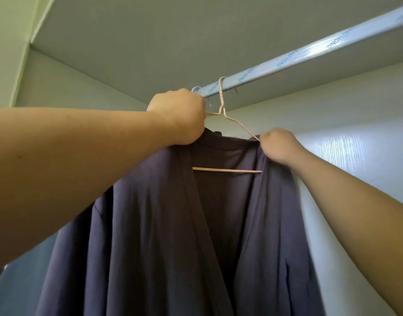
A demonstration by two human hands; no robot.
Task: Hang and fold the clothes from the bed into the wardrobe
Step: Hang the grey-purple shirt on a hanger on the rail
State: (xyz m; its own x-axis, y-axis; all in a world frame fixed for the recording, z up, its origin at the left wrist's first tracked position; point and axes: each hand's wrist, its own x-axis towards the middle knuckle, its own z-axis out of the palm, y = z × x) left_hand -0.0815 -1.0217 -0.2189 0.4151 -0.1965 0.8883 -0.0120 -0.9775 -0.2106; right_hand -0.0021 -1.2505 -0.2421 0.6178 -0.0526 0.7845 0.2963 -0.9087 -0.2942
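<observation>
The robe point(150, 224) is hanging on a wire hanger point(228, 170), and the hook is sitting over the rail point(310, 51) up under the wardrobe's top panel point(150, 42). The left hand point(179, 115) is gripping the hanger's left arm right at the robe's shoulder, fingers curled tight into a fist. The right hand point(279, 144) is bunching the robe's other shoulder just where the wire runs into the cloth. Its fingers are curled in too, tips tucked out of sight.
</observation>
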